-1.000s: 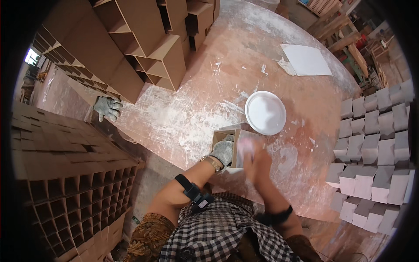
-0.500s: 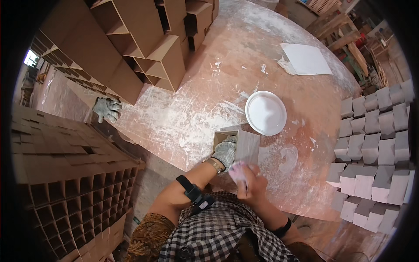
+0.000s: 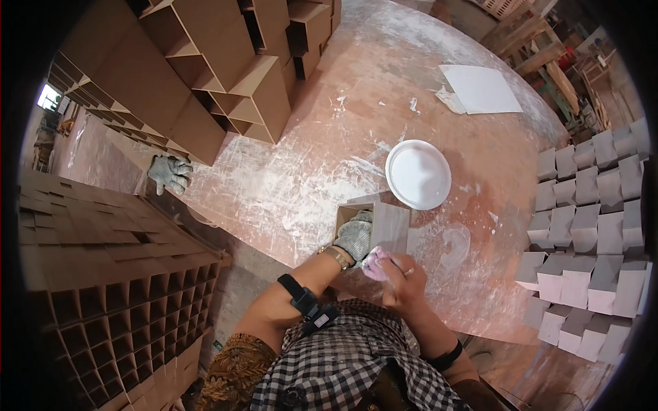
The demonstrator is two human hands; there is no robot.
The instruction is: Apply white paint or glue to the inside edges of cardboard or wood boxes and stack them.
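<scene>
Left grip (image 3: 356, 235), grey-gloved, is sitting inside an open rectangular brown board box (image 3: 392, 226), grey on its outer side; its fingertips are hiding from view, so can't tell if it's spreading or clamping. Right grip (image 3: 406, 279), bare, is pinching a wadded pink-white cloth (image 3: 374, 264) just off the box's near edge; contact unclear. Box is resting on the white-smeared reddish table (image 3: 301, 192), around the left grip, ahead-left of the right. Round white tub (image 3: 426, 206) is standing farther out, ahead of the right grip. Handling, judging by looks: box is reading light and stiff, thin walls probably denting under a hard squeeze, grey face maybe slick if wet. Best hold: from inside, palm backing the wall, corners unloaded. Cloth is looking soft and limp; bunch it tight.
</scene>
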